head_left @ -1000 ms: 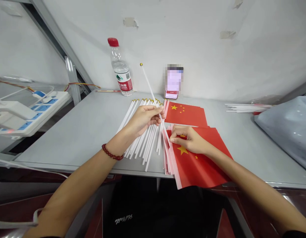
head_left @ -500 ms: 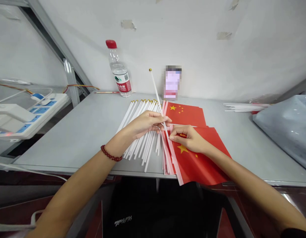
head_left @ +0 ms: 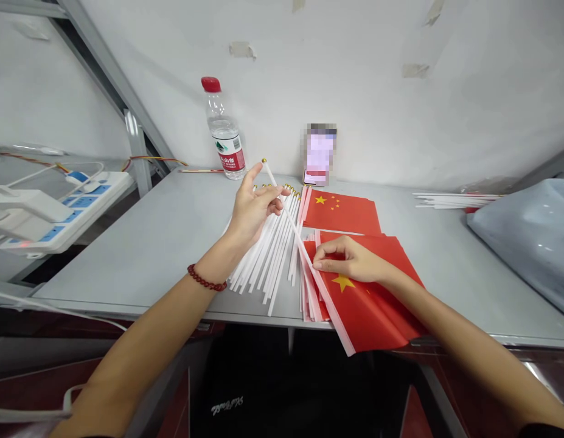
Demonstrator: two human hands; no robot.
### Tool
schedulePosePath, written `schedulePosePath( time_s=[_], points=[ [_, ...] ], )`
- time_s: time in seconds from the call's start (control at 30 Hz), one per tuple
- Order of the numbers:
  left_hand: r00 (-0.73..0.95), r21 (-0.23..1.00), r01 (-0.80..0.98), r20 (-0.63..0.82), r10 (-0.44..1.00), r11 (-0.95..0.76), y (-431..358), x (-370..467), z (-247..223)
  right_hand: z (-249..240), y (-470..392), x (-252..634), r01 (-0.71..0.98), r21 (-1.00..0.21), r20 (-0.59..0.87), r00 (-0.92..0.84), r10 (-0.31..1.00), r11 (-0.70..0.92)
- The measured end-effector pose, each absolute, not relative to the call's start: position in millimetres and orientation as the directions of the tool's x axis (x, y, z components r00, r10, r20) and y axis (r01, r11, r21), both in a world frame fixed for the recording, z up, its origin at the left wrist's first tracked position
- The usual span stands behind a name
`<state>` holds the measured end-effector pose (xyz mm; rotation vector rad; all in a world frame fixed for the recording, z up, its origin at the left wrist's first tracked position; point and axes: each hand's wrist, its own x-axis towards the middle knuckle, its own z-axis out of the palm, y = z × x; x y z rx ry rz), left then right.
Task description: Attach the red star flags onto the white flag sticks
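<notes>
"Hidden bits?"
"Left end of the loose sticks (head_left: 263, 267), behind the left hand (head_left: 253, 210). Stick's (head_left: 295, 228) lower end blends into the flag's (head_left: 382, 310) pale sleeve (head_left: 335, 322); can't tell how far in. Phone (head_left: 320, 156) pixelated."
"Hands?"
"Left pinches the stick's upper shaft, index finger raised near the knob. Right hand (head_left: 348, 258) pinches flag at the sleeve, covering some stars."
"Looks?"
"Stick thin, white, gold-knobbed, slanting above the table (head_left: 103, 261). Flag red, one big yellow star showing, rumpled."
"Edges, room?"
"Flag's near corner overhangs the front edge. Gray tabletop stretches left; wall (head_left: 377, 73) behind, plastic bag (head_left: 528, 231) far right."
</notes>
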<state>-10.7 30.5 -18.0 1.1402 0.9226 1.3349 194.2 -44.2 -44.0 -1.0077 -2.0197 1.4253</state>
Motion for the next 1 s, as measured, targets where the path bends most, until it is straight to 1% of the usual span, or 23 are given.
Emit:
schedulePosePath(
  time_s=[0.13,0.3,0.5,0.67,0.77,0.87,1.0],
  points=[
    [0.136,0.976,-0.194,0.125,0.983,-0.097,26.7,-6.9,-21.2,-44.5,-44.1,193.1,0.288,-0.940,-0.041,-0.629,0.776,0.184],
    [0.250,0.990,-0.098,0.126,0.960,-0.104,22.5,-5.8,-21.2,-45.8,-44.5,193.5,0.295,-0.938,-0.032,-0.597,0.801,0.182],
    [0.450,0.999,-0.019,0.046,0.892,-0.042,15.2,-2.3,-24.2,-45.6,-43.8,194.5,0.288,-0.938,-0.011,-0.579,0.815,0.193],
    [0.533,0.999,0.038,0.002,0.846,-0.026,9.6,-0.1,-25.5,-46.3,-41.3,194.4,0.281,-0.939,0.008,-0.556,0.831,0.197],
    [0.567,0.997,0.062,-0.007,0.824,-0.034,9.2,-0.6,-25.5,-46.4,-40.7,193.7,0.273,-0.936,0.044,-0.535,0.843,0.223],
    [0.579,0.995,0.092,-0.025,0.815,-0.034,9.9,-1.0,-27.1,-46.7,-39.7,194.6,0.268,-0.937,0.069,-0.481,0.874,0.222],
    [0.630,0.984,0.164,-0.054,0.775,-0.065,9.5,-0.2,-30.2,-46.0,-36.7,199.0,0.308,-0.932,0.088,-0.323,0.942,0.192]
  ],
)
